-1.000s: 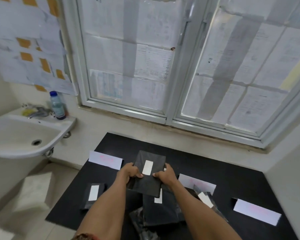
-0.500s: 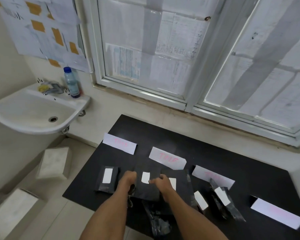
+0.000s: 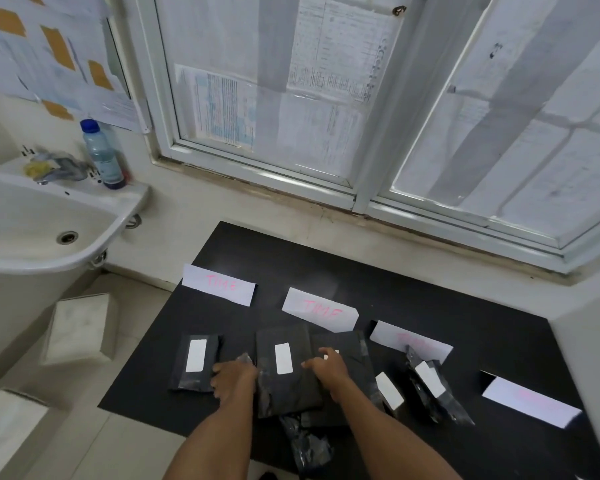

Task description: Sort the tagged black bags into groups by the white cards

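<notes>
A black mat (image 3: 378, 282) holds a row of white cards, two reading "TIME" in pink (image 3: 219, 284) (image 3: 321, 310), one partly covered (image 3: 409, 337) and one at the far right (image 3: 530, 401). One tagged black bag (image 3: 196, 362) lies below the first card. Another tagged bag (image 3: 284, 368) lies flat below the second card. My left hand (image 3: 234, 379) curls on its left edge. My right hand (image 3: 326, 370) rests with fingers apart on a neighbouring bag (image 3: 352, 355). Two more tagged bags (image 3: 388, 389) (image 3: 430, 382) lie near the third card. A crumpled bag (image 3: 309, 448) hangs at the near edge.
A white sink (image 3: 49, 230) with a blue-capped bottle (image 3: 103, 154) stands at the left. Two white boxes (image 3: 80, 327) (image 3: 4, 431) sit on the floor beside the mat. A papered window (image 3: 291, 116) is behind, and a wall corner (image 3: 589, 358) is at the right.
The bag I held up in both hands has come down onto the mat below the second card. My right hand has let go and opened. The view has tilted down and left.
</notes>
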A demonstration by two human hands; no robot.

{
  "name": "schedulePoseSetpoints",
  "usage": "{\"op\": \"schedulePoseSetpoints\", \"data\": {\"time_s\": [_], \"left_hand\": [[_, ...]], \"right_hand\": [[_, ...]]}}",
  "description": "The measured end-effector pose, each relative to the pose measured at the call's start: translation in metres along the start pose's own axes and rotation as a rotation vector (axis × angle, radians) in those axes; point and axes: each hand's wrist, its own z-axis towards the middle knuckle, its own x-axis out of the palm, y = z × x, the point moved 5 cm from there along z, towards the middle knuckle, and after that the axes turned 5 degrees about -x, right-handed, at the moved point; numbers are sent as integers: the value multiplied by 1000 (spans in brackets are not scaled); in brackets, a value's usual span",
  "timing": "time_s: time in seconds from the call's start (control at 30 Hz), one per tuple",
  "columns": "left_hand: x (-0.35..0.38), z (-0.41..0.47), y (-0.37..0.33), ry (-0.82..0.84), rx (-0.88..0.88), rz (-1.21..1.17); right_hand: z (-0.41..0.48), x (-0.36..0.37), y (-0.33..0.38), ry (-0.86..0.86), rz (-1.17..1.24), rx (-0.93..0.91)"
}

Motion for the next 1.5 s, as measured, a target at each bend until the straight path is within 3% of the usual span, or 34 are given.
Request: {"op": "schedulePoseSetpoints", "data": {"time_s": [0.23, 0.4, 0.63, 0.8, 1.0, 1.17, 1.5], "left_hand": [[2, -9, 14, -12, 148, 16], [-7, -28, -23, -21, 312, -31], [45, -72, -77, 238, 497, 40], [121, -127, -80, 357, 600, 177], [231, -218, -52, 587, 728, 350], [313, -283, -9, 840, 674, 469], [453, -373, 66, 855, 634, 750]], "right_hand": [[-3, 2, -9, 6, -36, -8], [-5, -5, -10, -28, 6, -38], [-11, -44, 0, -172, 127, -142], [-19, -105, -32, -282, 239, -138], [-49, -198, -103, -440, 365, -72], [-77, -271, -182, -569, 414, 48], [-115, -376, -354, -762, 541, 379]]}}
